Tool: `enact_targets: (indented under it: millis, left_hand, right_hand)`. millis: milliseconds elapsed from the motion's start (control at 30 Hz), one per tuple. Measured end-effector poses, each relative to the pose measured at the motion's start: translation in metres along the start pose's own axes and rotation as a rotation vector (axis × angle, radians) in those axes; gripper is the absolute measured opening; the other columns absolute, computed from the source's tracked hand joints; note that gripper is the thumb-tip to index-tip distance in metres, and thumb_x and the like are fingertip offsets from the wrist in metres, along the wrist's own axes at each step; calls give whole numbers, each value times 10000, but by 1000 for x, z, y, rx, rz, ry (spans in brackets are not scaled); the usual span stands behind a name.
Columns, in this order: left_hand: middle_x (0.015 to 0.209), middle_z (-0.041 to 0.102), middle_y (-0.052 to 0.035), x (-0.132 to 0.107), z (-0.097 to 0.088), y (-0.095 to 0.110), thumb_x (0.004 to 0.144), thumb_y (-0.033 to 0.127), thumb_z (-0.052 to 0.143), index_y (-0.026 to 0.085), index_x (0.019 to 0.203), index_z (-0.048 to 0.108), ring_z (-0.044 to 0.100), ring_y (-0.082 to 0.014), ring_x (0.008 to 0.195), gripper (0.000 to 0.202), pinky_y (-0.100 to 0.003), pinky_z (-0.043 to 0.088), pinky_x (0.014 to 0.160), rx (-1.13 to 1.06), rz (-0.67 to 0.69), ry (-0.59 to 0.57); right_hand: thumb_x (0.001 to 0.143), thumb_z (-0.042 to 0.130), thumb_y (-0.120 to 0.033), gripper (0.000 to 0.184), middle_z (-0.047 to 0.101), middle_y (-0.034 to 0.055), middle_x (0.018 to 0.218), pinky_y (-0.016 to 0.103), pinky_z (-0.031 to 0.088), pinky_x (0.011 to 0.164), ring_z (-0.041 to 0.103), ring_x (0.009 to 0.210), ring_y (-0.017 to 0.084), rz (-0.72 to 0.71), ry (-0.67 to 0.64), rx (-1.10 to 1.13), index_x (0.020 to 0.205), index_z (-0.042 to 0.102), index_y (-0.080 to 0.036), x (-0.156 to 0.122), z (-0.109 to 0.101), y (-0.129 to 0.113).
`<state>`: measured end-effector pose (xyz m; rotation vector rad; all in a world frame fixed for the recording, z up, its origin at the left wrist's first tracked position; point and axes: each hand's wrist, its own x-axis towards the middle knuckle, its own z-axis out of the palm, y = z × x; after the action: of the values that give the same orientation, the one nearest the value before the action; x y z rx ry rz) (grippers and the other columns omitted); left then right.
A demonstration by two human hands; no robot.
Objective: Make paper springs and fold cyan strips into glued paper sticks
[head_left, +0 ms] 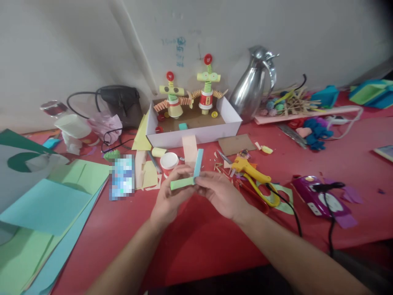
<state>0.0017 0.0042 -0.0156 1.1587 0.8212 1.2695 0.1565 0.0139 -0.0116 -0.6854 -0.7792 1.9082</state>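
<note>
Above the red table [196,241] both my hands pinch two paper strips joined at a right angle. My left hand [168,198] grips the green strip [181,183], which points left. My right hand [219,192] closes its fingers at the corner where the blue strip [198,162] rises. A small paper cup [168,162] with a red band stands just beyond my hands, beside a peach paper piece [189,149].
A white box [196,133] with two paper-cup figures [173,100] [207,88] stands at the back. A yellow glue gun [250,172] and scissors [267,194] lie right of my hands. Coloured paper sheets [46,205] are stacked left. A steel jug [254,84] stands behind.
</note>
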Motion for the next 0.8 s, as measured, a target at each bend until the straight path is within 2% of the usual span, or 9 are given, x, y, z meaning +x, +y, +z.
enact_targets:
  millis: [133, 300, 400, 567, 667, 800]
  left_hand:
    - [984, 675, -72, 6, -9, 12, 794, 299, 712, 207, 982, 748, 625, -163, 742, 212, -314, 537, 677, -118, -121, -37]
    - [802, 700, -45, 10, -14, 21, 741, 271, 788, 185, 862, 771, 637, -133, 655, 150, -278, 544, 643, -36, -212, -78]
    - [759, 702, -38, 11, -13, 24, 724, 235, 801, 182, 788, 761, 651, -140, 659, 92, -285, 564, 653, 8, -201, -63]
    - [777, 701, -31, 10, -10, 20, 747, 210, 784, 188, 798, 753, 654, -125, 690, 63, -248, 563, 664, 28, -168, 26]
    - [741, 685, -16, 8, -7, 17, 761, 212, 772, 193, 808, 742, 639, -118, 649, 59, -252, 558, 636, -14, -164, 54]
    - [804, 697, -39, 8, -7, 13, 815, 268, 725, 183, 850, 746, 642, -137, 676, 93, -283, 555, 660, -52, -184, 17]
  right_hand:
    - [766, 754, -269, 106, 697, -9, 688, 237, 436, 644, 581, 657, 93, -52, 28, -198, 848, 784, -209, -2, 1, -2]
    - [658, 833, -278, 253, 728, 6, 742, 309, 506, 701, 622, 666, 127, -40, 49, -279, 895, 780, -205, -5, 6, -2]
    - [630, 853, -276, 282, 736, 10, 765, 342, 530, 743, 647, 689, 145, -53, 56, -328, 889, 772, -201, -7, 6, -2]
    - [638, 844, -242, 271, 745, 5, 829, 351, 541, 785, 672, 763, 160, -115, 69, -331, 895, 760, -225, -8, 6, -3]
    - [664, 824, -238, 203, 723, -6, 780, 331, 535, 746, 648, 710, 138, -103, 102, -305, 852, 749, -218, -7, 8, -4]
    - [680, 806, -267, 152, 696, -9, 711, 304, 503, 681, 602, 643, 117, -43, 113, -224, 798, 737, -201, -5, 6, -4]
